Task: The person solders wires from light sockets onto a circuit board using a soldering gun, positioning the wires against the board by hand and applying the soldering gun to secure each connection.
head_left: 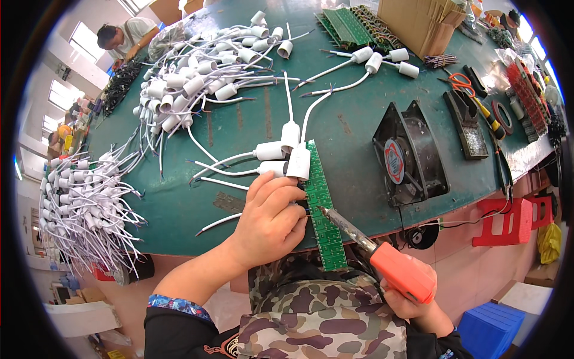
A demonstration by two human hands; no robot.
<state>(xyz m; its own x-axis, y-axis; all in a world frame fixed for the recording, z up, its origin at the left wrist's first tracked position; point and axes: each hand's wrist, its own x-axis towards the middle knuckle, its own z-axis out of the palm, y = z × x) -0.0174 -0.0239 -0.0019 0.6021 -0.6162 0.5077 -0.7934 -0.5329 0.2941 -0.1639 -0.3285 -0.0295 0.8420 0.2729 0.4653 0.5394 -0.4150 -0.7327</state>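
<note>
Presently: left hand (270,220) pinning long green circuit strip (323,206) at table's near edge; right hand (412,302) gripping orange-handled soldering iron (382,258); hot tip beside fingertips, burn risk likely.

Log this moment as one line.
left hand: steadying circuit board strip | right hand: gripping soldering iron | tip: on strip | fan: alongside

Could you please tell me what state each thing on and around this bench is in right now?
Left hand: pressing wire ends to the board.
Right hand: gripping the iron's orange handle.
Soldering iron: tip on the board.
Board: flat, overhanging the table edge.
Wired sockets: lying at the board's top.
Fan: propped upright; spinning cannot be told.
Scissors: closed, lying flat.
</note>
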